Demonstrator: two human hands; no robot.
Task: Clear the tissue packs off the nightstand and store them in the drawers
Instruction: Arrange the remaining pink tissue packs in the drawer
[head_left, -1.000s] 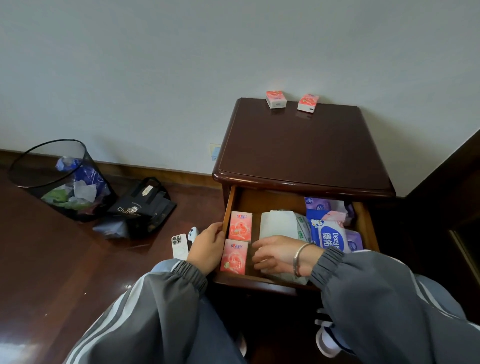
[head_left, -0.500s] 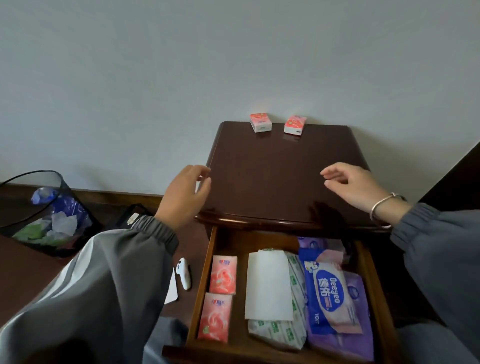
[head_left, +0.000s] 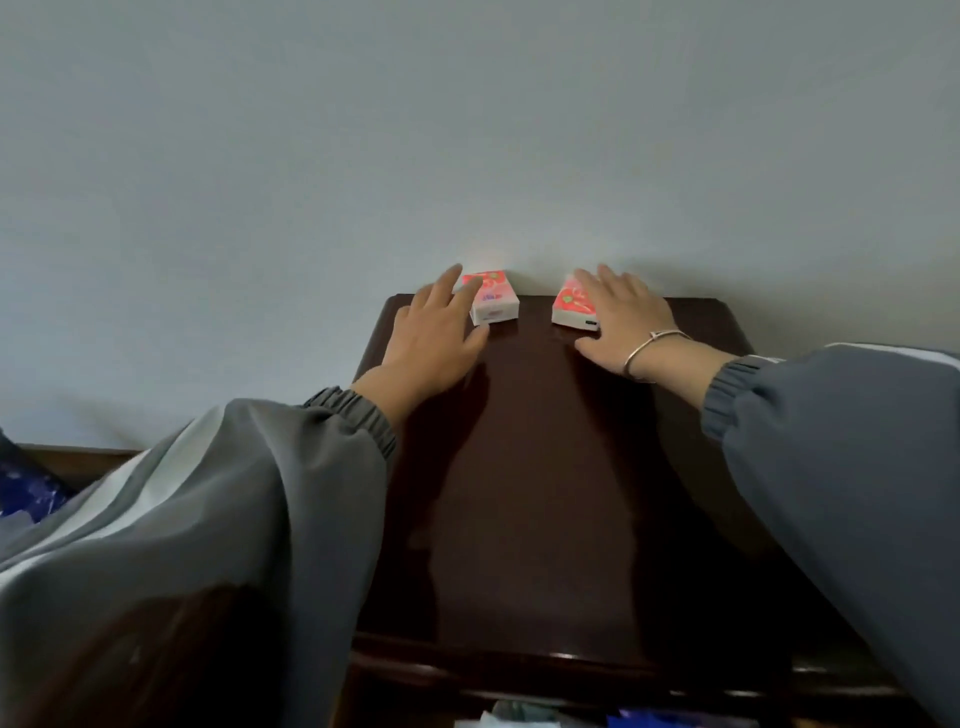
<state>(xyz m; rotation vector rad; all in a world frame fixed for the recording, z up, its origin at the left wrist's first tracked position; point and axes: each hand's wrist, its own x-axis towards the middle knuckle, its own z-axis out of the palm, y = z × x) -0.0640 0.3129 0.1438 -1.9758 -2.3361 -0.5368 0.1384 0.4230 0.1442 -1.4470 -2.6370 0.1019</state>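
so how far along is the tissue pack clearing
Done: cannot tell; only a sliver of packages shows below the nightstand front edge. In hand: the left hand reaches the left tissue pack and the right hand lies over the right tissue pack, neither lifted. Left: both packs sit at the nightstand's back edge and must go into a drawer.

I count two pink tissue packs at the upper middle of the frame: the left pack (head_left: 493, 304) and the right pack (head_left: 571, 306). Two grips are in view, the left grip (head_left: 434, 338) and the right grip (head_left: 623, 317). One dark table (head_left: 545, 467). One bracelet (head_left: 647, 345). Two grey sleeves, the left sleeve (head_left: 234, 493) and the right sleeve (head_left: 831, 441). The items at the bottom edge I cannot count.
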